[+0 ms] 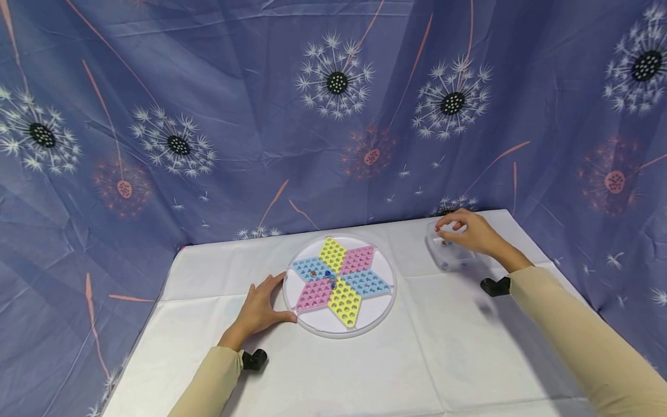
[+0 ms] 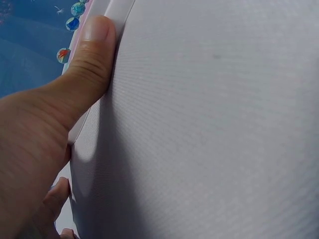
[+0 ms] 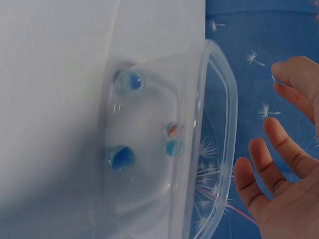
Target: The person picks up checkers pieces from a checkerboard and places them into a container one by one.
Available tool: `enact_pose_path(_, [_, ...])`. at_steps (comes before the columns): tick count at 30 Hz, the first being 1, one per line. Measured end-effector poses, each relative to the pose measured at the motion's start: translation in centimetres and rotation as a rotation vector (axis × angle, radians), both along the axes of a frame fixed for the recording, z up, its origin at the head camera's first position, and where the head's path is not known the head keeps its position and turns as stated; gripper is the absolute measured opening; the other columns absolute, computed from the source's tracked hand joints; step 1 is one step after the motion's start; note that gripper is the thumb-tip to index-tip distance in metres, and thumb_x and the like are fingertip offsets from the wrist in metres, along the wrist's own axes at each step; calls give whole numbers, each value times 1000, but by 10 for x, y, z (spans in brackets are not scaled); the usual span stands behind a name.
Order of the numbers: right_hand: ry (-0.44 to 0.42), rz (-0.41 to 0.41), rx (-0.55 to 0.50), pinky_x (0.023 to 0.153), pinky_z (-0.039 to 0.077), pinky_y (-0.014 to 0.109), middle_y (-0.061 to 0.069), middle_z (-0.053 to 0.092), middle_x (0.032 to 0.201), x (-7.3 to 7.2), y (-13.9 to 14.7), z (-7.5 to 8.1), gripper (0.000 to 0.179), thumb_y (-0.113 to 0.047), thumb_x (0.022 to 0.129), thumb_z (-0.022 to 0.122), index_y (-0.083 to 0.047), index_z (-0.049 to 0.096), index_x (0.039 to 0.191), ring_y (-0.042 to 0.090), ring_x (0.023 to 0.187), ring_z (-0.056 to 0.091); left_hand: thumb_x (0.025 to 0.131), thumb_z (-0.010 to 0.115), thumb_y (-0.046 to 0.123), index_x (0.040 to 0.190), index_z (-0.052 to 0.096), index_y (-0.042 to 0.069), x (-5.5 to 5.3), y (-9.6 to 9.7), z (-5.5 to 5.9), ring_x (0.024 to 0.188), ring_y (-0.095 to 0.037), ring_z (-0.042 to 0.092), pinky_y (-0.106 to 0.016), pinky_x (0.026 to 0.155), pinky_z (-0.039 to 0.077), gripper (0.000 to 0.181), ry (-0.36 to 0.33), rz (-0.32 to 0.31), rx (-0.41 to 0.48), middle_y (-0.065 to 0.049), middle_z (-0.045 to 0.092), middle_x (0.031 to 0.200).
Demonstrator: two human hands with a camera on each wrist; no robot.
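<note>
My left hand rests against the left rim of a round white Chinese checkers board. Its thumb and fingers are spread along that edge; the left wrist view shows the thumb touching the rim. Several glass marbles sit near the board's middle, and an orange one lies in a blue point. Above a clear plastic container, my right hand pinches a marble between thumb and index finger, the other fingers loosely bent. Several blue and orange marbles lie inside the container.
A white cloth covers the table. Right behind its back edge hangs a blue curtain with a dandelion print. The container stands near the back right corner, apart from the board.
</note>
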State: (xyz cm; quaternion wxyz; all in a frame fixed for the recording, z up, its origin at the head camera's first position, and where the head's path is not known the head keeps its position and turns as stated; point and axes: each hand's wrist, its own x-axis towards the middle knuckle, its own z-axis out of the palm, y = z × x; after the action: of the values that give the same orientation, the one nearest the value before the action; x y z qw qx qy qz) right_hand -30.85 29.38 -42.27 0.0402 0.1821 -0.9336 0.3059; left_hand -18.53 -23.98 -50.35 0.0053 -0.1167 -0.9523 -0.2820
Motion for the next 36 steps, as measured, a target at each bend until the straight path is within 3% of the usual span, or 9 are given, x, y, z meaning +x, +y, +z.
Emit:
enact_pose_path(12, [-69,0,33,73,50,45,10,59,125,-4,11,-10,26,-34,91,69,-18,72,112,31,100,55,57,86,60,152,37,15,-1,0,0,143,-38,28,-66,115,5,116,-1,-9,-3,-15,41,151])
enact_pose_path(20, [-55,74,49,84,51,50,9,65,118,-11,13,-21,14,-21,89,73,-17,74,103,33,98,59,56,87,59,151,37,14,-1,0,1,143,-38,29,-67,114,5,116,10,-11,-2,-15,41,151])
enact_pose_path(27, [-24,129,62,84,52,50,5,69,107,-16,11,-31,9,-15,89,72,-16,76,97,28,106,55,55,88,58,151,38,13,-2,-1,0,142,-39,30,-67,114,6,117,19,-12,-1,-15,42,150])
enact_pose_path(36, [-52,101,90,83,51,46,8,64,107,-15,9,-34,11,-17,88,73,-15,76,98,29,104,53,55,87,59,152,37,16,-2,-1,0,143,-37,29,-65,115,6,118,8,-8,-2,-13,41,152])
